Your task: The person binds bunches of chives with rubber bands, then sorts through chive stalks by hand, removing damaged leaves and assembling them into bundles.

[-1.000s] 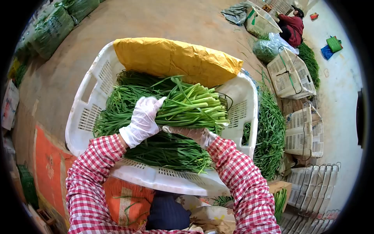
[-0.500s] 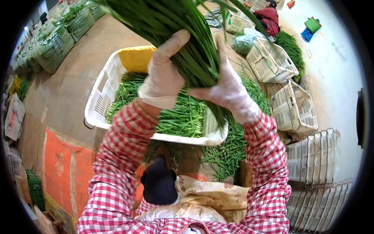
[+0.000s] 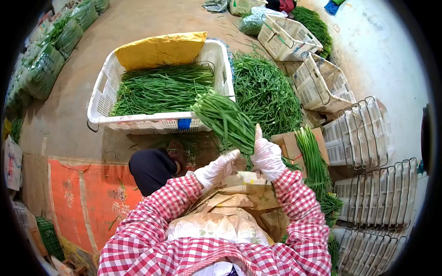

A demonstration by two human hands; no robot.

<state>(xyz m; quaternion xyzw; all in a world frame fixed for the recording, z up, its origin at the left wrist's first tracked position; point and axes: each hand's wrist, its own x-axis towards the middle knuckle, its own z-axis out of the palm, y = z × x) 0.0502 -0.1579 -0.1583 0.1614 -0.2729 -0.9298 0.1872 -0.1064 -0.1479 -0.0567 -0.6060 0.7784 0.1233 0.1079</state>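
My right hand (image 3: 268, 158), in a white glove, is closed around a bunch of Chinese chives (image 3: 225, 118). The bunch slants up to the left, its pale cut ends over the near right corner of a white plastic crate (image 3: 152, 118). My left hand (image 3: 217, 169), also gloved, is just left of the right one, fingers stretched out and slightly blurred, with nothing in it. Inside the crate lie more chives (image 3: 165, 89) in layers, and a yellow sheet (image 3: 161, 49) drapes over its far wall. A loose heap of chives (image 3: 264, 94) lies to the crate's right.
Beside my right arm, a cardboard box (image 3: 287, 146) has another chive bunch (image 3: 313, 156) on it. White crates (image 3: 324, 87) line the right side, some stacked on edge (image 3: 375, 195). Bagged greens (image 3: 43, 71) stand at far left. An orange mat (image 3: 94, 198) covers the floor at left.
The chive bunch has come down from high in front of the camera towards my lap, turned so its pale ends point up left. My left hand has let go of it. The view has shifted.
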